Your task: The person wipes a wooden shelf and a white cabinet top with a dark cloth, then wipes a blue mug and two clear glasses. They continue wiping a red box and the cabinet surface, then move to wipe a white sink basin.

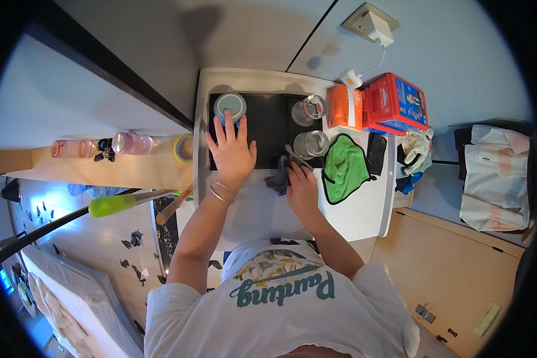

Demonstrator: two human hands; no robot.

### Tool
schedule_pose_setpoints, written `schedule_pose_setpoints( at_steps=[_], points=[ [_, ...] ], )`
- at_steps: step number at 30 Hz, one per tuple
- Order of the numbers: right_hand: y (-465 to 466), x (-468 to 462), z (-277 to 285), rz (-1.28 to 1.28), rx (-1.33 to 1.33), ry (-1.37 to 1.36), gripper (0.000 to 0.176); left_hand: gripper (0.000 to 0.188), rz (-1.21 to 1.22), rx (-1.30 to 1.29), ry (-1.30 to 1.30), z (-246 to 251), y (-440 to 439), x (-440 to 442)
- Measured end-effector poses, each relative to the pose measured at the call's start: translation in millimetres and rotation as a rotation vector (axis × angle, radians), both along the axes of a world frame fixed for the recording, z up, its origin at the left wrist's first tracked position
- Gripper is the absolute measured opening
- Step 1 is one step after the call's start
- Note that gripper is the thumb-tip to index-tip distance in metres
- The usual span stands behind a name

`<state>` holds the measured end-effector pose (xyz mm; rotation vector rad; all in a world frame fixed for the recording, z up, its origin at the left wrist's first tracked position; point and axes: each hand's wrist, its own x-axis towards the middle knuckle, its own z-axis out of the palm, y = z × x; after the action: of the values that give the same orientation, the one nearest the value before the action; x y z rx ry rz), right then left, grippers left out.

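Observation:
My left hand (229,152) reaches over a black panel (268,121) on a white tabletop, fingers spread. Its fingertips overlap a pale blue round container (230,103) at the panel's far left corner; whether they press on it I cannot tell. A dark grey cloth (277,181) lies bunched at the panel's near edge, with the fingers of my right hand (303,188) closed on its right side. Just beyond that hand stands a clear glass jar (311,144), and farther back a second glass jar (308,110). To the right is a green cloth (347,168) with black edging.
An orange tissue pack (344,107) and a red box (396,105) stand at the back right, beside a black pouch (376,154). A charger (378,29) is plugged in above. Pink bottles (134,143) and a tape roll (183,148) occupy the left shelf; a green-handled pole (112,206) crosses below.

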<state>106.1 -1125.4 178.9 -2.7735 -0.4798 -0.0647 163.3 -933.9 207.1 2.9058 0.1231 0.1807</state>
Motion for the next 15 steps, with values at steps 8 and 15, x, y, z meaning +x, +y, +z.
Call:
schedule_pose_setpoints(
  at_steps=[8,15],
  points=[
    [16,11,-27,0.005,-0.017,-0.054,0.044,0.072,-0.448,-0.320,-0.063,27,-68,10],
    [-46,10,-22,-0.010,0.034,-0.162,0.032,0.070,-0.580,-0.307,0.161,11,-98,37]
  ],
)
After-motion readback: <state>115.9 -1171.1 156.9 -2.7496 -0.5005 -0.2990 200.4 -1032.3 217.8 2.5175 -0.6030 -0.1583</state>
